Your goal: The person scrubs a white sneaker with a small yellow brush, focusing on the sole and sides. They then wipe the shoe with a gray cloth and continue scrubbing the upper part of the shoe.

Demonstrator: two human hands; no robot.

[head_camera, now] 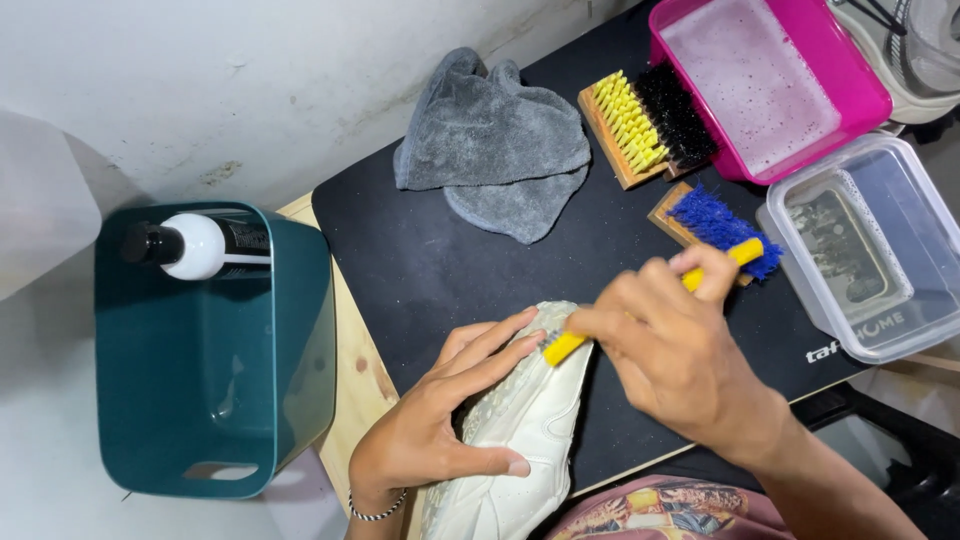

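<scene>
A white sneaker (525,430) lies on its side on the black mat (420,270), toe pointing away from me. My left hand (440,420) clasps it, fingers spread along the sole edge and thumb across the upper. My right hand (670,350) grips a small yellow-handled brush (565,347), whose head presses against the sneaker's toe beside my left fingertips.
A teal bin (215,350) holding a pump bottle (195,245) stands left. On the mat lie a grey cloth (495,145), a yellow and black bristle brush (650,125) and a blue brush (710,220). A pink tub of soapy water (765,85) and a clear container (870,245) sit right.
</scene>
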